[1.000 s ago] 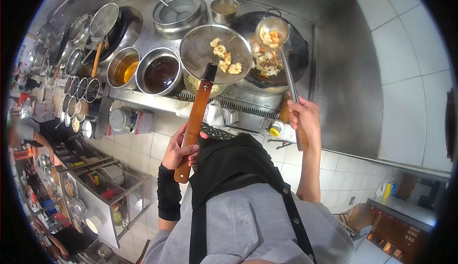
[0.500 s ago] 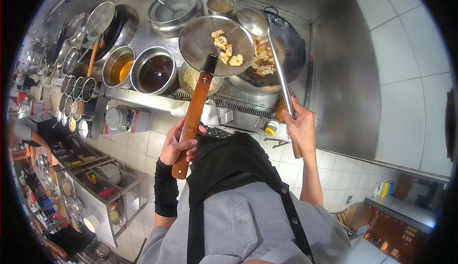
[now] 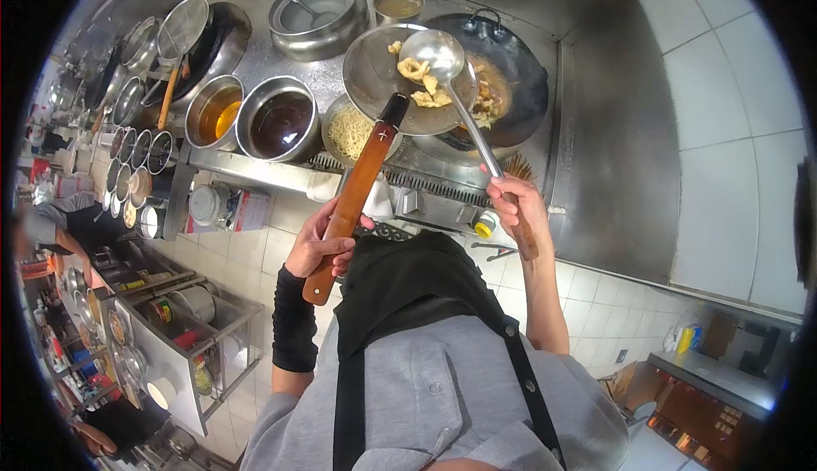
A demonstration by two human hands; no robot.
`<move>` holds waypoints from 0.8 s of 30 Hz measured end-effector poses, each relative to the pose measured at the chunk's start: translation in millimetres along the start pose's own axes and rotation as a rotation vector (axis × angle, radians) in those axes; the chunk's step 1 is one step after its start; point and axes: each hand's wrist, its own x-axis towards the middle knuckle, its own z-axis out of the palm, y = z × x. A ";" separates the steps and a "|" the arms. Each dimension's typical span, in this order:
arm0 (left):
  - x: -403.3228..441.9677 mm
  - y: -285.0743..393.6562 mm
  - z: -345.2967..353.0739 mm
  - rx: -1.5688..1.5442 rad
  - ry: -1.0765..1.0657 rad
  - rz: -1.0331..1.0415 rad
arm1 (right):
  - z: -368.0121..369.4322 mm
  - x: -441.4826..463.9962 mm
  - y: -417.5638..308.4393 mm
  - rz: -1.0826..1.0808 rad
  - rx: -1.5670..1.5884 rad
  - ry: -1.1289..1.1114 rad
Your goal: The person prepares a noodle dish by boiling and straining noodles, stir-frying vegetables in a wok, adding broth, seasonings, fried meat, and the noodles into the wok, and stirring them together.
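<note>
My left hand [image 3: 322, 248] is wrapped round the wooden handle of a wide round strainer [image 3: 368, 67]. Several yellowish food pieces [image 3: 431, 97] lie in the strainer, which hangs over the left edge of a black wok [image 3: 528, 88]. With my right hand [image 3: 517, 203] I grip the handle of a metal ladle [image 3: 434, 52]; its bowl is over the strainer, right beside the pieces, and hides some of them. Mixed food [image 3: 489, 105] in brownish liquid shows inside the wok, partly covered by the ladle and strainer.
Left of the strainer are a bowl of noodles [image 3: 351, 133], a pot of dark liquid [image 3: 277, 122] and a pot of orange liquid [image 3: 214, 115]. A large pot [image 3: 317, 20] stands behind. Another person [image 3: 64, 224] is at the far left.
The ladle has moved left from the wok to over the strainer. The strainer has shifted right, over the wok's edge, and shows more of the noodles. The food pieces in it have moved.
</note>
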 end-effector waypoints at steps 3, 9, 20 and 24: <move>-4.9 -4.5 -2.5 0.022 0.017 0.017 | 2.9 -0.8 1.1 0.025 0.171 -0.068; -12.5 -18.0 -10.6 -0.035 0.044 0.062 | 16.6 -7.3 2.1 -0.145 -0.032 -0.035; -26.6 -27.5 -19.0 -0.035 0.032 0.060 | 17.0 2.3 20.4 -0.088 0.157 -0.092; -32.9 -31.3 -15.1 -0.084 0.096 0.108 | 5.9 -4.2 14.4 -0.104 0.268 -0.124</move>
